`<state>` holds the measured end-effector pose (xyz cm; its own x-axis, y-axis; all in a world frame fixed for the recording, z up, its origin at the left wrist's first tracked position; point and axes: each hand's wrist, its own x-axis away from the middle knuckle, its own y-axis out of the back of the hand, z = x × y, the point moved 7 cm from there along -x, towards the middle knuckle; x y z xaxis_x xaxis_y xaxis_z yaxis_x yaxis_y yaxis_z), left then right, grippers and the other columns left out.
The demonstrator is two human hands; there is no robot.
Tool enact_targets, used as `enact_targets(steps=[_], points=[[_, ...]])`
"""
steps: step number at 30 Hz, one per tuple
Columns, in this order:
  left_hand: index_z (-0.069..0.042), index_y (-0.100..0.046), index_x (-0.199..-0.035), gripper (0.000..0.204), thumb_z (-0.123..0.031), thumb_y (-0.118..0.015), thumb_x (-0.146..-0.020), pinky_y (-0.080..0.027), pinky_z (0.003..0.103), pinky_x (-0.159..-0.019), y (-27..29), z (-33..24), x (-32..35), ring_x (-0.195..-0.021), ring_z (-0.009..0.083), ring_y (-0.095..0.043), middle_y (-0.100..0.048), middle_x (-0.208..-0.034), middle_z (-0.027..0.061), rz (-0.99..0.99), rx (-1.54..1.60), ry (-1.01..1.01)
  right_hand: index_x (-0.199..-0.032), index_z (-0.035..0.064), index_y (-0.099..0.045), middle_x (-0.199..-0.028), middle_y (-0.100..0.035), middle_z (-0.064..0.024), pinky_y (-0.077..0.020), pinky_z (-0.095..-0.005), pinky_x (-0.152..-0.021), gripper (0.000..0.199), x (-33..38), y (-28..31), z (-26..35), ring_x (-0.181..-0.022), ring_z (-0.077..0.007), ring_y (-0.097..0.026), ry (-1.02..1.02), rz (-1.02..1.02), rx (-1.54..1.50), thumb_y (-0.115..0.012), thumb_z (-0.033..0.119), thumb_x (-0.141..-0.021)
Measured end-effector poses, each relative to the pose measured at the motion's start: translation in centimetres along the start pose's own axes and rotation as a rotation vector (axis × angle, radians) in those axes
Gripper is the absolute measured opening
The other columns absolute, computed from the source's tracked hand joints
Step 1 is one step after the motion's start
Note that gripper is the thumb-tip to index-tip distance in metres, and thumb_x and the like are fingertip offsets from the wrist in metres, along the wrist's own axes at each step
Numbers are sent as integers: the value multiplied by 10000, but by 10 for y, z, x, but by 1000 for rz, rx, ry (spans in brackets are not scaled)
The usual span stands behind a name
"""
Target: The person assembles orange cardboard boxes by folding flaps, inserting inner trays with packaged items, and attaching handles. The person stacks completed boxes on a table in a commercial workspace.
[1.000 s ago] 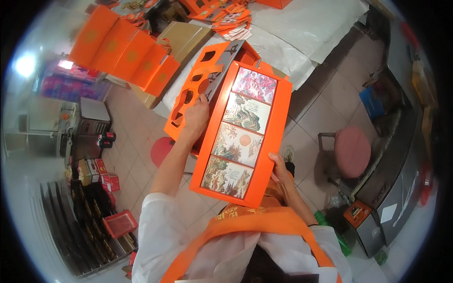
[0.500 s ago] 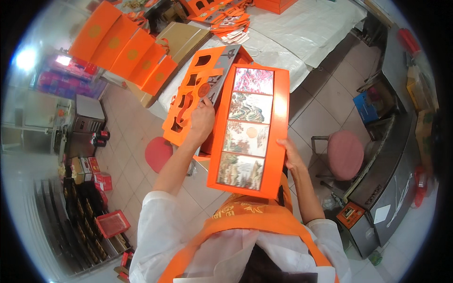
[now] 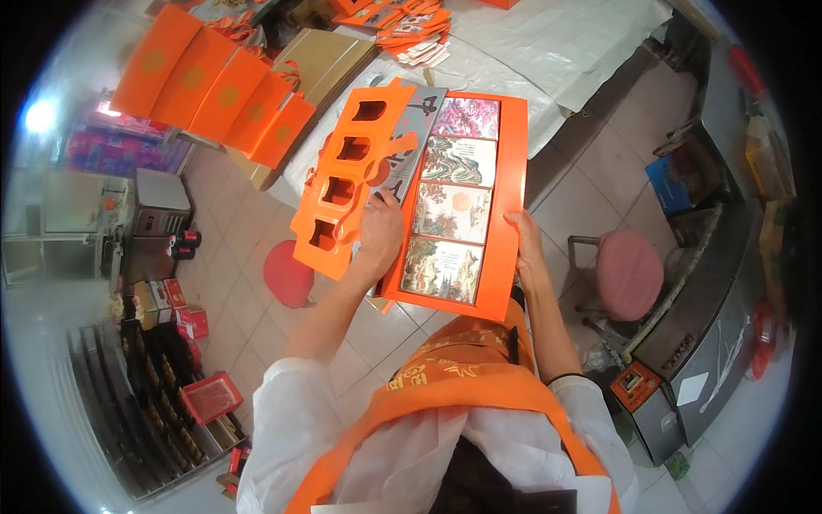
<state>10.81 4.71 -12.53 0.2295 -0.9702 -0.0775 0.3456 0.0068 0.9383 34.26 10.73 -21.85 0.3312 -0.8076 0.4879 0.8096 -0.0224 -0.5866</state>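
An orange box tray is tilted up in front of me. A column of several small square boxes printed with landscape scenes fills it. My right hand grips the tray's right side, thumb on the rim. My left hand is closed on the edge of an orange-and-grey carton sleeve with a row of cut-out windows. The sleeve's grey side, with dark lettering, lies against the tray's left edge and overlaps it. The left fingertips are partly hidden by the sleeve.
Orange gift boxes stand in a row at the far left beside a flat brown carton. Folded orange cartons lie on the white-covered table. A red stool is at left, a pink-seated chair at right.
The tray has moved up and slightly away from me, closer against the sleeve. The sleeve's grey side now covers part of the tray's left edge. Both hands keep their hold.
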Motion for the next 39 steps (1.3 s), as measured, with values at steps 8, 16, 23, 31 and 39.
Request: enact_targets(steps=[8,16,23,31,39], points=[[131,-441,-1172,464,-76,-507,-762,-525,314,-584,-3,-9,5,-728,316,-639,-578,-983,302,1,-145,-44,-985,-17,-536,-882,-583,-78,-502,-268,-663,258,-12,5,-5,-762,-162,-591,-46,-41,-69,-586,87,-755],[139,-437,-1177,483,-105,-522,-768,-532,339,-581,-23,-15,6,-817,370,-632,-543,-1057,345,9,-160,-19,-953,-4,-537,-887,-577,-68,-499,-276,-700,206,-4,1,-19,-794,-162,-580,-14,-115,-41,-582,75,-768],[64,-494,-1177,442,-106,-533,-771,-524,318,-606,4,-13,18,-811,284,-641,-553,-1128,276,34,20,-143,-1057,-11,-504,-1014,-558,-98,-501,-300,-755,303,-17,13,-25,-905,-185,-573,-24,-65,-42,-576,110,-789],[11,-600,-949,416,-378,-469,-882,-452,305,-682,29,178,25,-732,157,-598,-645,-802,129,-54,1300,525,-1116,-10,-469,-1063,-542,-110,-487,-329,-822,336,-30,33,-62,-955,-208,-562,-48,-31,-162,-546,112,-812],[48,-555,-990,644,-566,-467,-815,-377,489,-799,-128,183,20,-900,343,-554,-586,-936,203,-44,373,778,-1160,-39,-453,-1100,-551,-147,-491,-347,-830,346,-28,26,-50,-963,-242,-582,-54,107,-223,-490,95,-843]])
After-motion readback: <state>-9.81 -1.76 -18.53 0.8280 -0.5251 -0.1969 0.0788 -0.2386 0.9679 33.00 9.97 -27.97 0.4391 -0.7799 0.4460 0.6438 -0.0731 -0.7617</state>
